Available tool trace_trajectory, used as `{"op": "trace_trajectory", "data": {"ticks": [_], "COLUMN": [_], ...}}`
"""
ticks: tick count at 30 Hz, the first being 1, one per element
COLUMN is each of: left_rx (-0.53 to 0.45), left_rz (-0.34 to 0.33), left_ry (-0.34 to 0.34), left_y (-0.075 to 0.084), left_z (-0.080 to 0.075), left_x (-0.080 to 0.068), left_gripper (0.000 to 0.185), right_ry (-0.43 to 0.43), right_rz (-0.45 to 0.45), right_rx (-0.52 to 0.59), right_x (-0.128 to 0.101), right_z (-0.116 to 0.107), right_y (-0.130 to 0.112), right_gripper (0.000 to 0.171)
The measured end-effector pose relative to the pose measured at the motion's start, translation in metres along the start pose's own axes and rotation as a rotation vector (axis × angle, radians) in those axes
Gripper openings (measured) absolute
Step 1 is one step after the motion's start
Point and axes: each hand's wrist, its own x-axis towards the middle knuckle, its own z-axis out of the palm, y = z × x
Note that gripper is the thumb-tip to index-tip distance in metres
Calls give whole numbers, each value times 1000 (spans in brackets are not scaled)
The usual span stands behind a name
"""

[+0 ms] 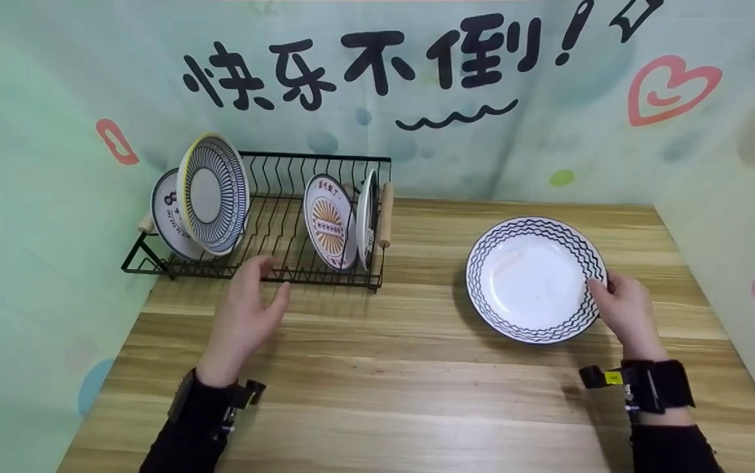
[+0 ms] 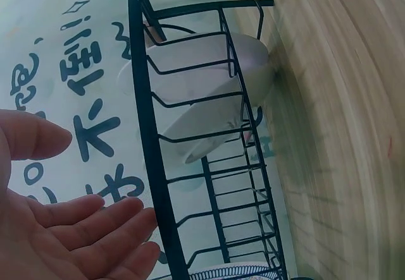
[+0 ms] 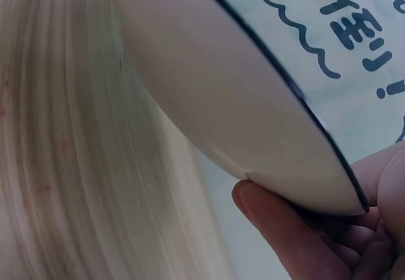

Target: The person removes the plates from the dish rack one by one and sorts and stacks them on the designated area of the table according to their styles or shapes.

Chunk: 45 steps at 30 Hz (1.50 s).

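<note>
- Right hand (image 1: 627, 309): pinching the wavy plate (image 1: 535, 282) by its right edge. Thumb over the rim on the upper face, fingers under; right wrist view shows a fingertip on the underside.
- Wavy plate: right half of the table (image 1: 377, 401), well apart from the rack (image 1: 318, 156). White centre, black wavy lines round the border, inner face toward the head camera. Looks lifted, shadow on the wood beside it.
- Left hand (image 1: 243, 315): holding nothing. Thumb well apart from fingers, fingers loose and slightly bent. At the rack's front edge, left of its middle; can't tell if fingertips touch the wire.
- Rack: black wire, wooden handle at each end, back left of table. Slots between the two dish groups are bare.
- Rack left end: bowl (image 1: 207, 195), yellow on the rim, dark radial stripes, standing on edge. Text plate (image 1: 169, 213) behind it, partly hidden.
- Rack right end: ray plate (image 1: 328, 223), orange print. Edge-on plate (image 1: 366, 226) just beside it, next to the right handle (image 1: 386, 217).
- Backdrop (image 1: 443, 148): pale green, black lettering, red heart upper right.
</note>
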Motion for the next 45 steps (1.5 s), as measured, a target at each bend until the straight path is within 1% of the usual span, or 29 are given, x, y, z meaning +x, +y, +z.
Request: {"op": "trace_trajectory", "data": {"ticks": [6, 12, 15, 21, 23, 27, 29, 32, 36, 45], "left_rx": [20, 56, 64, 83, 91, 102, 108, 123, 137, 134], "left_rz": [-14, -20, -22, -1, -10, -39, -44, -47, -67, -89], "left_ry": [22, 65, 97, 156, 165, 169, 170, 179, 190, 208], "left_y": [-2, -6, -10, -19, -22, -26, -28, -31, -34, -38], "left_z": [-3, -10, -15, -24, -26, -31, -33, -35, -39, -41], "left_x": [0, -1, -1, -1, -2, -1, -1, -1, -1, -2], "left_gripper": [50, 50, 51, 49, 50, 51, 51, 51, 51, 51], "right_ry": [-28, -1, -13, -50, -49, -29, -23, -25, -49, -104], "right_rz": [62, 97, 118, 162, 169, 178, 188, 205, 236, 320], "right_rx": [31, -15, -2, 49, 55, 36, 33, 56, 107, 107], "right_x": [2, 6, 7, 6, 7, 8, 9, 9, 9, 10], "right_z": [-6, -10, -13, -19, -21, -24, -25, -28, -30, -32], "right_y": [8, 22, 28, 34, 36, 42, 44, 48, 51, 60], "right_gripper": [41, 34, 33, 44, 46, 42, 40, 39, 40, 41]}}
